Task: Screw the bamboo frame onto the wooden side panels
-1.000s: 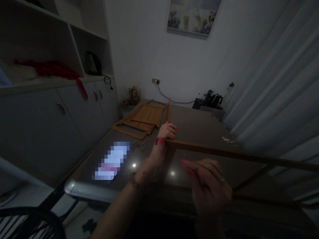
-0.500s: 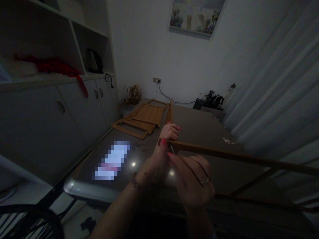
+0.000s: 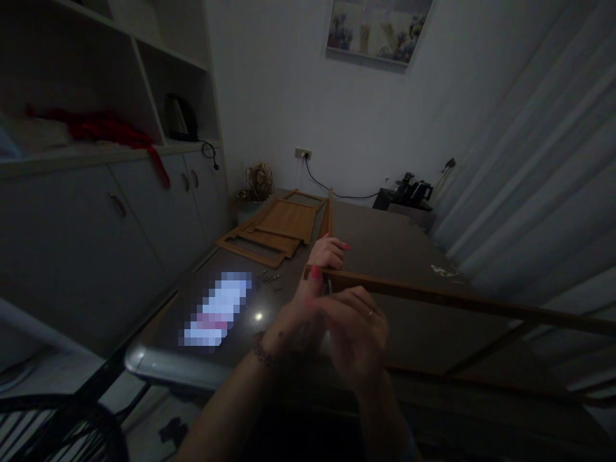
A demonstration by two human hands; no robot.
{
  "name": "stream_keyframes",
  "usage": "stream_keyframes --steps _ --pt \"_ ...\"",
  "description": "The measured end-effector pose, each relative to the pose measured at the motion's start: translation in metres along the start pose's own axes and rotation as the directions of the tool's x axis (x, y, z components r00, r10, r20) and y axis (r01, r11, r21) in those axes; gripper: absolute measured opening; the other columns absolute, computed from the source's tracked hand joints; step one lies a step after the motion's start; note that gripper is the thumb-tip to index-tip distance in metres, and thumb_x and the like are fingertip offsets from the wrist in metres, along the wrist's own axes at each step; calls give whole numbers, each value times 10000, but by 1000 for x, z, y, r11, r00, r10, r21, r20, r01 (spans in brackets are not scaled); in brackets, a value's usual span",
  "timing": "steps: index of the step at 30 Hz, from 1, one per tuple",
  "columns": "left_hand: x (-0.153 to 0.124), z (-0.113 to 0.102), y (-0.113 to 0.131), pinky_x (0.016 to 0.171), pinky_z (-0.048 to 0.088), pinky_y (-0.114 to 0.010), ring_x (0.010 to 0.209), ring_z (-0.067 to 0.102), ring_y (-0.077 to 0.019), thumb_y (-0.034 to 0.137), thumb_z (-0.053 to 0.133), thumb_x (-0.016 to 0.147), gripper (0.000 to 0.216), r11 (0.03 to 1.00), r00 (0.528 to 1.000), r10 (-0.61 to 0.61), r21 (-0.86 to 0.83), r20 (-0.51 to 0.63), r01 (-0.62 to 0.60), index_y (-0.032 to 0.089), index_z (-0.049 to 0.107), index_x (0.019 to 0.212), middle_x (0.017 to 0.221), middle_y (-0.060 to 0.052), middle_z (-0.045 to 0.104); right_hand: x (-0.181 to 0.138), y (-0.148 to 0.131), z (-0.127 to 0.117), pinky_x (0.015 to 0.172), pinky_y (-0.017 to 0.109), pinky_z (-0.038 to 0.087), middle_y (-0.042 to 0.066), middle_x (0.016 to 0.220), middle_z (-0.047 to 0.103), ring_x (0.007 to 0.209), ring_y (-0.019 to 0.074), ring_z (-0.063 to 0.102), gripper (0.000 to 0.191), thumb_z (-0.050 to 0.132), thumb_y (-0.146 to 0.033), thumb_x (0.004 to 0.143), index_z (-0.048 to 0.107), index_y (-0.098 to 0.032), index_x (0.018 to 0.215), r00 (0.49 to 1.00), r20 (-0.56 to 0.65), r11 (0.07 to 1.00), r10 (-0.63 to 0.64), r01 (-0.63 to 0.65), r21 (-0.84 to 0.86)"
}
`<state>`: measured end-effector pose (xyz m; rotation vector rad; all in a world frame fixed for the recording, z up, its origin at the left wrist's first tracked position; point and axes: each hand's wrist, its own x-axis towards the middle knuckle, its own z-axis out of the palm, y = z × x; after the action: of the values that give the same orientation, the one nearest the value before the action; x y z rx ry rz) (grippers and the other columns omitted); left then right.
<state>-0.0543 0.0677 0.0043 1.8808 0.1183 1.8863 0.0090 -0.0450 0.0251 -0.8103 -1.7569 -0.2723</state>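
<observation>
My left hand (image 3: 304, 298) grips the near-left end of a wooden frame (image 3: 433, 297), thumb on the near side and fingers over the far side. Against the frame's end, next to that thumb, stands a thin metal rod (image 3: 330, 285); whether it is a screw or a hex key I cannot make out. The fingers of my right hand (image 3: 359, 333) are closed at the rod's lower end, slightly blurred. Several loose screws (image 3: 268, 278) lie on the table left of my hands.
Flat wooden panels (image 3: 283, 221) lie at the table's far left, beside an upright wooden piece (image 3: 330, 215). A lit, pixelated screen (image 3: 219, 314) rests near the front edge. A dark chair (image 3: 58, 404) stands at lower left, a curtain (image 3: 539, 160) at right.
My right hand has turned and shifted slightly left at the rod, its fingers now curled closer to my left wrist. My left hand and the frame have stayed almost still.
</observation>
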Motion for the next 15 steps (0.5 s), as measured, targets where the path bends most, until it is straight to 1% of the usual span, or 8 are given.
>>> stream_keyframes --steps 2,4,5,7,9,11,13,15 --pt "0 -2 1 1013 437 -492 941 589 -231 631 51 935 642 1000 1000 -19 10 14 19 224 460 653 727 -52 562 0 -3 2 692 297 484 6 820 699 751 139 602 210 446 -177 953 642 -232 1005 998 20 995 56 -57 84" --pt "-1 -2 1 1008 439 -490 949 587 -229 621 55 941 631 1000 1000 -23 -4 14 24 225 460 660 719 -45 550 1 -7 4 719 313 480 10 812 680 775 149 595 198 425 -206 961 622 -224 955 994 19 987 110 -111 115" --pt "-1 -2 1 1010 436 -490 953 586 -227 613 62 944 620 1000 1000 -18 -10 15 18 226 460 668 718 -42 545 1 -9 5 725 315 472 10 795 665 772 150 581 192 423 -206 959 611 -220 922 992 11 987 128 -128 101" --pt "-2 -2 1 1024 427 -493 958 585 -224 598 68 950 601 1000 1000 -6 -7 24 6 228 460 683 721 -38 539 2 -13 7 725 309 453 5 745 631 753 150 542 181 436 -196 950 586 -218 850 990 -21 990 138 -138 16" --pt "-3 -2 1 1036 422 -498 965 582 -223 590 65 952 590 1000 1000 -9 9 26 9 231 454 691 734 -37 542 3 -15 9 725 303 429 1 702 612 751 156 504 196 450 -214 956 571 -224 803 992 -64 987 111 -118 -114" --pt "-3 -2 1 1031 425 -500 962 583 -223 581 67 955 580 1000 1000 -7 19 17 7 233 447 688 735 -37 547 3 -17 12 724 303 405 4 682 610 766 168 474 247 429 -282 983 567 -230 784 991 -100 972 85 -104 -210" --pt "-3 -2 3 1024 428 -502 958 585 -225 583 68 955 581 1000 1000 -2 25 17 2 233 447 687 730 -40 551 3 -18 13 721 309 383 4 662 603 754 170 453 328 379 -371 1004 553 -231 765 989 -120 966 85 -111 -234" --pt "-2 -3 6 1034 425 -499 964 587 -226 604 27 943 619 997 998 -42 71 50 38 232 447 682 725 -46 554 4 -18 14 715 313 367 -2 635 587 731 164 447 386 341 -415 1011 532 -229 732 986 -125 969 108 -132 -209"
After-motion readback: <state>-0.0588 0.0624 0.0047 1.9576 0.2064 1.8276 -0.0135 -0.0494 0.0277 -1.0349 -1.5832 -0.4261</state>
